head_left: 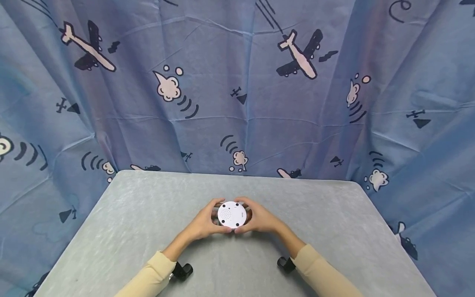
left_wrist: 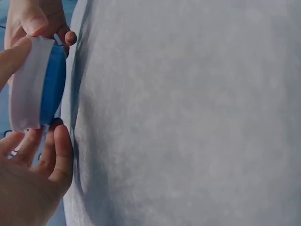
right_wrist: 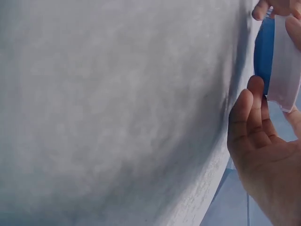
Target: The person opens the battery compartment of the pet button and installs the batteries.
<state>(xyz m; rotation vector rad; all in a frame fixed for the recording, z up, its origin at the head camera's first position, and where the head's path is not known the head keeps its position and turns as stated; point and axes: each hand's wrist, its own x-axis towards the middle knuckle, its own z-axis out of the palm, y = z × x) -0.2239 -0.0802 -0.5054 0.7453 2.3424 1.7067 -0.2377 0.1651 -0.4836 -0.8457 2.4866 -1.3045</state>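
Note:
Both hands hold a round white-and-blue device (head_left: 231, 215) above the table. Its flat white face, turned toward the head camera, shows a patch of small holes and several dark round feet. From the side, the left wrist view shows a thick white body (left_wrist: 29, 84) with a blue layer (left_wrist: 54, 84) on the far side. My left hand (head_left: 204, 220) grips the left edge, thumb at the near rim and fingers curving round the far rim. Mirroring it, my right hand (head_left: 262, 218) grips the right edge. Both thumbs almost meet at the near rim.
A pale grey cloth-covered table (head_left: 148, 206) lies beneath the hands. Behind it hangs a blue curtain (head_left: 208, 123) printed with planes and clouds. Black camera mounts sit at the left wrist (head_left: 182, 271) and the right wrist (head_left: 285, 265), below cream sleeves.

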